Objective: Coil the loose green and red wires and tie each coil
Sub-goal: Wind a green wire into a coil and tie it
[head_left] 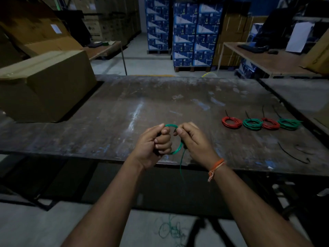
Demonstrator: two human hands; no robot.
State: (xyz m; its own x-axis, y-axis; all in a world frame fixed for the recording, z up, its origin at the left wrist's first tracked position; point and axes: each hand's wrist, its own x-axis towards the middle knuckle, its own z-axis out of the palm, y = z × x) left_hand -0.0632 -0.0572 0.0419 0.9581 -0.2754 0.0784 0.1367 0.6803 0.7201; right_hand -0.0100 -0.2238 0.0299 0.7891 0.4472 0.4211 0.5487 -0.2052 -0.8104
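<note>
Progress: four tied coils sit in a row on the right side of the worktop [124, 107], alternating red coil [231, 122], green coil [252, 124], second red coil [270, 123], second green coil [288, 124], each with a black tie tail sticking up. They lie touching or just beside each other. So four look done. A fifth, the green wire coil in hand [175, 139], is partly wound and not yet tied. Its loose tail [181, 168] hangs down off the worktop's near edge to a tangled green pile on the floor [170, 230], so a fair amount of winding is left, by my judgement. Spare black zip ties [292, 154] lie on the worktop near the right edge, well apart from the hands. No loose red wire visible.

Hands: left hand [154, 145] is curled tight, fingers wrapped through the coil, thumb pressing the top of the loop; it holds the coil just above the near edge of the worktop. Right hand [192, 139], orange thread on the wrist, has fingers curled and pinches the coil's right side where the tail leaves it, apparently feeding wire onto the loop. Exact finger contact on the right is partly hidden.

Other: big cardboard box [46, 86] on the left of the worktop.
</note>
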